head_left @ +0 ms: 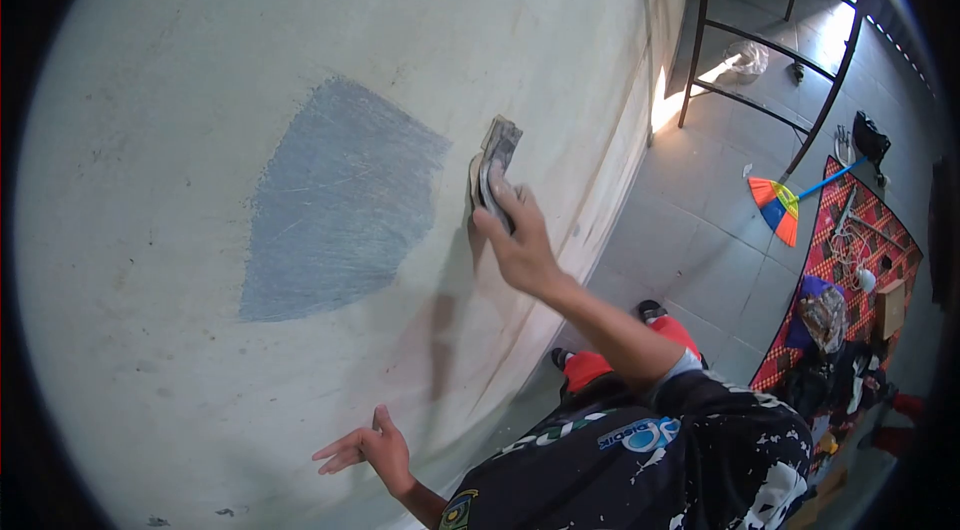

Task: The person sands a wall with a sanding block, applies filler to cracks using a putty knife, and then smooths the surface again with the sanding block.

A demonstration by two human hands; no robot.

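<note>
In the head view, my right hand (515,235) grips a worn sanding block (501,142) against the pale wall (180,150). My fingers wrap round the lower part of the block and hide some of it. Just left of it is a blue-grey patch (345,200) with fine scratch marks and a rough edge. Lower down, my left hand (372,452) is open, with its fingers stretched out and nothing in them. It is close to the wall; whether it touches cannot be made out.
A dark metal frame (770,110) stands on the tiled floor (690,210) at the upper right. Near it lies an orange-bristled broom (775,210). A red patterned mat (815,280) holds a cable, a plastic bag (822,320), a small box (890,308) and dark cloth.
</note>
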